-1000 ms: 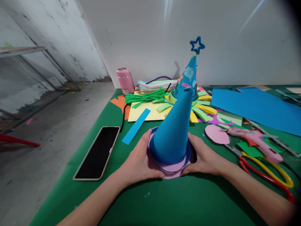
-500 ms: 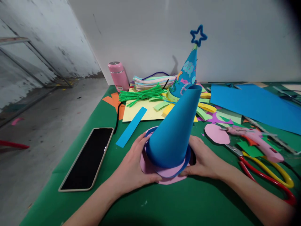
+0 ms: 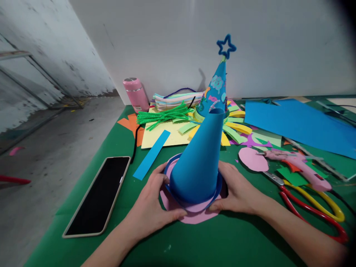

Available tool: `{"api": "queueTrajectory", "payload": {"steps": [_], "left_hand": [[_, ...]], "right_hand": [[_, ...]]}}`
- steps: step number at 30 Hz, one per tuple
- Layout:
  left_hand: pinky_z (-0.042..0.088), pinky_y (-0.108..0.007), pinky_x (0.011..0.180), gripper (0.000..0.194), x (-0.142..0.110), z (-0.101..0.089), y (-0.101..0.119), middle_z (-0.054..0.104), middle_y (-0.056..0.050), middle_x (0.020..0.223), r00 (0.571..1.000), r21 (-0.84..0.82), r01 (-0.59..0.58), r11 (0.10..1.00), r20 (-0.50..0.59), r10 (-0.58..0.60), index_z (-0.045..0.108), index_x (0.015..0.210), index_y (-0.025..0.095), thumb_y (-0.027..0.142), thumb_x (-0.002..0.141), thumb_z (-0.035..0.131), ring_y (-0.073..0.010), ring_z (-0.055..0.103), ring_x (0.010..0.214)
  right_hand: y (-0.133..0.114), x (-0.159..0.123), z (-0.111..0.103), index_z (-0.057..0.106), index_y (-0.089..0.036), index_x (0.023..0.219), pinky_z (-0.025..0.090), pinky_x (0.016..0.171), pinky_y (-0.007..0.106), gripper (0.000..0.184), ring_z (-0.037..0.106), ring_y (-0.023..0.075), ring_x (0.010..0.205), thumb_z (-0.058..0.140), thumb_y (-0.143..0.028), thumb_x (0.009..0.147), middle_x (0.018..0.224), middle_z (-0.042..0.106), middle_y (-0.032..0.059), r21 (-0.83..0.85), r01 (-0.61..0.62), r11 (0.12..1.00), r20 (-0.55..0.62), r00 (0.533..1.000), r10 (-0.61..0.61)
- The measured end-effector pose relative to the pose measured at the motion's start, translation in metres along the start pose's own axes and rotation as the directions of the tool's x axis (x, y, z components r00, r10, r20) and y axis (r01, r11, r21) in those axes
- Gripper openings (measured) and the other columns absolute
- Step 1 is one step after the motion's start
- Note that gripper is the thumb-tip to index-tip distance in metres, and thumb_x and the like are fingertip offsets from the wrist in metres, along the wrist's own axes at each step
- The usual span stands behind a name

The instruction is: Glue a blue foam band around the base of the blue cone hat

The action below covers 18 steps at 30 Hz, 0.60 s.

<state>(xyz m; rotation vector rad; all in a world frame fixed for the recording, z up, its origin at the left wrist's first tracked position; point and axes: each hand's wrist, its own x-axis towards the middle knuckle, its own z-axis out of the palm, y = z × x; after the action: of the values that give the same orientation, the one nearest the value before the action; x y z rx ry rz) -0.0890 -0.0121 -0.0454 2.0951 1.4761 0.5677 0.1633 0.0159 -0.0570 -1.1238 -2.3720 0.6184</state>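
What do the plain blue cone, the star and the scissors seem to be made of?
Cone: smooth and matte, probably stiff paper or thin foam, judging by its thin rolled edge. Star: fuzzy outline, so likely pipe cleaner. Scissors: grey, shiny blade, apparently metal; glossy red and yellow handles, perhaps plastic.

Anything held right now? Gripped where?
Yes: the pink base at the foot of the blue cone. The left hand grips its left side, the right hand its right, thumbs toward the front.
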Motion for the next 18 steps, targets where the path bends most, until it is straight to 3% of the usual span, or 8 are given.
{"api": "queueTrajectory", "payload": {"steps": [11, 18], "left_hand": [[0.042, -0.040, 0.089, 0.042, -0.0003, -0.0018, -0.0002, 0.031, -0.013, 0.133, 1.000, 0.037, 0.024, 0.999, 0.012, -0.025, 0.036, 0.075, 0.022, 0.038, 0.058, 0.070, -0.0279, 0.035, 0.121], [0.043, -0.042, 0.090, 0.051, -0.0018, 0.0008, -0.0073, 0.028, -0.016, 0.137, 1.000, 0.024, 0.005, 1.000, 0.026, -0.006, 0.041, 0.089, 0.021, 0.042, 0.055, 0.072, -0.0300, 0.034, 0.123]], "right_hand": [[0.0001, -0.0035, -0.0012, 0.009, -0.021, 0.137, 0.034, 0.090, 0.045, 0.102, 0.040, 0.0313, 0.113, 0.064, -0.058, 0.060, 0.129, 0.042, 0.0137, -0.033, -0.037, 0.999, 0.041, 0.998, 0.039], [0.0007, -0.0068, 0.0029, 0.010, -0.023, 0.137, 0.037, 0.089, 0.046, 0.101, 0.039, 0.0339, 0.116, 0.066, -0.054, 0.060, 0.132, 0.038, 0.0137, -0.055, -0.054, 0.997, 0.020, 0.998, 0.055]]}}
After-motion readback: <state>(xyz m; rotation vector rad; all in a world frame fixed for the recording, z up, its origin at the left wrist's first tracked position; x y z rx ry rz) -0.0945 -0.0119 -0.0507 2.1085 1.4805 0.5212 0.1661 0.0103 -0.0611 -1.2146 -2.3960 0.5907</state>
